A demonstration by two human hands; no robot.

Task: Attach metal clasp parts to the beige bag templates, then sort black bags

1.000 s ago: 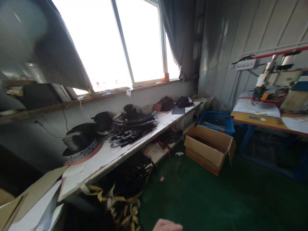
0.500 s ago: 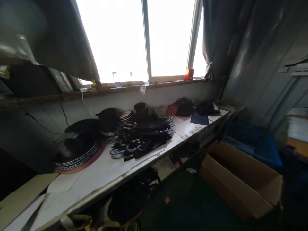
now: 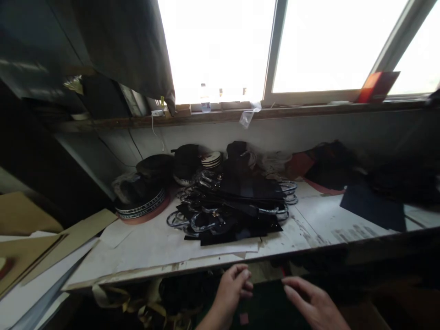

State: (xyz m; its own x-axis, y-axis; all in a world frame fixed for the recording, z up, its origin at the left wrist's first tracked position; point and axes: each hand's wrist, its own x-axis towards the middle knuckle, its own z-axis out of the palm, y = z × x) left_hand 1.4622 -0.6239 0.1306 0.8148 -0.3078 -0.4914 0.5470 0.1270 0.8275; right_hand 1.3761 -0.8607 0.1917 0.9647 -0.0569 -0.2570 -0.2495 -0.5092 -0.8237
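In the head view, the left hand (image 3: 232, 288) hangs before the bench (image 3: 144, 251), fingers curled — whether they meet, I cannot tell. The right hand's (image 3: 314, 300) thumb and forefinger stand apart. Just beyond the bench's front edge lies the stack of black pieces (image 3: 240, 195), its looped handles seemingly in clear wrapping. On the sill stand a labelled clear bottle (image 3: 205, 106) and a red box (image 3: 378, 87) — contents hidden.
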